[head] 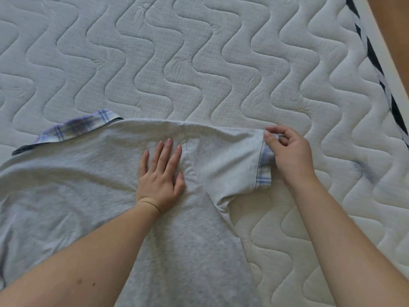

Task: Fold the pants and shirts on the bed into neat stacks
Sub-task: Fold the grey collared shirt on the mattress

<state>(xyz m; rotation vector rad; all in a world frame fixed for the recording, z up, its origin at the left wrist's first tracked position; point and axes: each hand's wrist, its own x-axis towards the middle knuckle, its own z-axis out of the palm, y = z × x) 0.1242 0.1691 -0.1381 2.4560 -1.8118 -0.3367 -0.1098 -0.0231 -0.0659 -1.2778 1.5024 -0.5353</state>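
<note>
A light grey short-sleeved shirt (88, 185) lies spread back-up on the quilted mattress (199, 63). Its blue plaid collar (77, 127) shows at the upper left. My left hand (161, 176) lies flat on the shirt near the right shoulder, fingers straight and pressing the fabric down. My right hand (287, 151) pinches the blue plaid cuff (264, 169) of the right sleeve, which stretches out to the right. The shirt's lower part and left side run out of view.
The white mattress with wavy quilting stretches beyond and to the right of the shirt. Its black-and-white piped edge (376, 63) runs down the far right, with a strip of wooden floor (396, 23) past it.
</note>
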